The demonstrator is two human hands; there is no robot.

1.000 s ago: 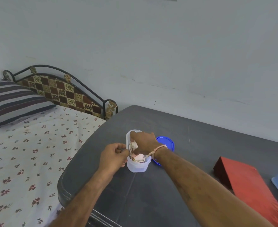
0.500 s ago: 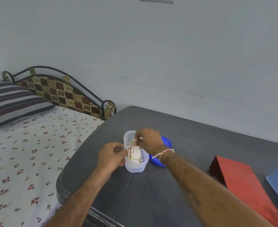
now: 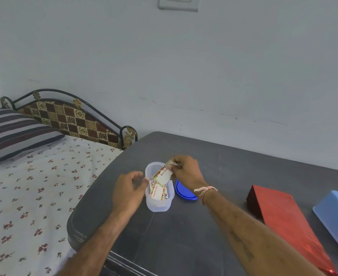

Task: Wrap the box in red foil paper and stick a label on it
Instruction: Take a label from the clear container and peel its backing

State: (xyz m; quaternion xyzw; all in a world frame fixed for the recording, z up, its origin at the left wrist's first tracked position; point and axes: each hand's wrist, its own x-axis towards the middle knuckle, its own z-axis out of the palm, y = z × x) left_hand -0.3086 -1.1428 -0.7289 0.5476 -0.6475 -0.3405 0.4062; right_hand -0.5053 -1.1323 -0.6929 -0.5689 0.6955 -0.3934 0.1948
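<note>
I see my right hand (image 3: 186, 171) pinching a printed label (image 3: 162, 173) at its upper end, tilted above a clear tub (image 3: 159, 203) on the dark counter (image 3: 223, 166). More labels (image 3: 158, 192) stand inside the tub. My left hand (image 3: 129, 191) rests against the tub's left side, its fingers (image 3: 144, 181) curled at the rim. A blue lid (image 3: 184, 193) lies just right of the tub. The red-wrapped box (image 3: 283, 220) sits well to the right, beside a light blue tray (image 3: 335, 216). A bed (image 3: 34, 186) runs along the left.

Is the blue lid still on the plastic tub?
No, the blue lid lies flat on the table beside the open tub.
</note>
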